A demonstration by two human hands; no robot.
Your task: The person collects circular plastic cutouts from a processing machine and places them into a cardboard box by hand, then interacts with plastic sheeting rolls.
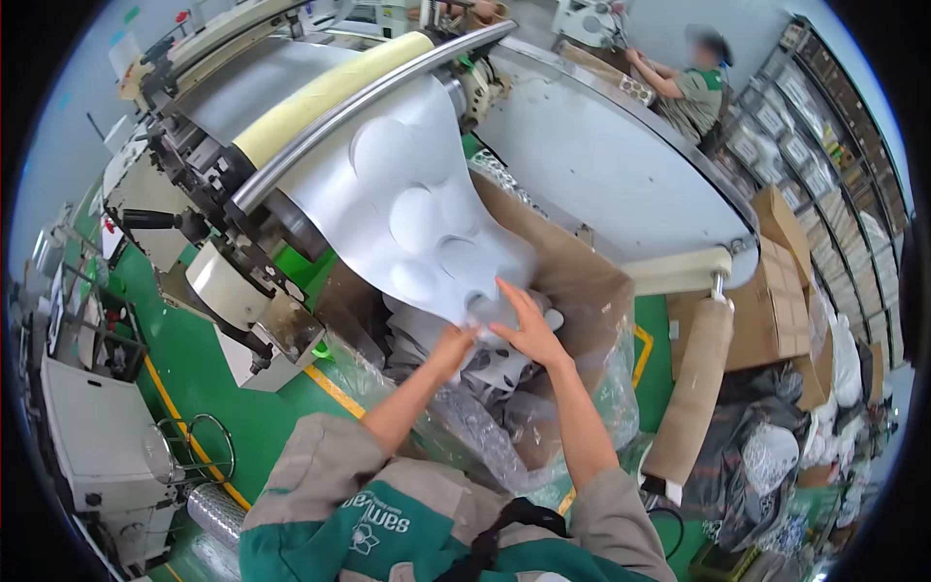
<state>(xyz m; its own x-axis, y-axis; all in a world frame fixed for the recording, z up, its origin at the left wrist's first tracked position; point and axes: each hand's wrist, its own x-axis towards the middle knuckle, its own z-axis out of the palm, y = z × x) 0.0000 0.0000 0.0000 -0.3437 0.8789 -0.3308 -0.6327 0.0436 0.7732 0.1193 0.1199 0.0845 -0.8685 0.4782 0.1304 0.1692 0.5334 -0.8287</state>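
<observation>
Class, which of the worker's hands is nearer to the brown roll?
Right. The right hand is to the brown roll's left, at the silvery sheet; the left hand is farther left, at the sheet's lower edge.

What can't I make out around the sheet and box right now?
All in the head view:
Left fingers: blurred; pinching or merely touching the sheet, I can't tell.
Sheet's lower end: blurred near the right hand.
Floor of the box: hidden under crumpled sheeting.
Markings on shelf packages: too small to read.
</observation>
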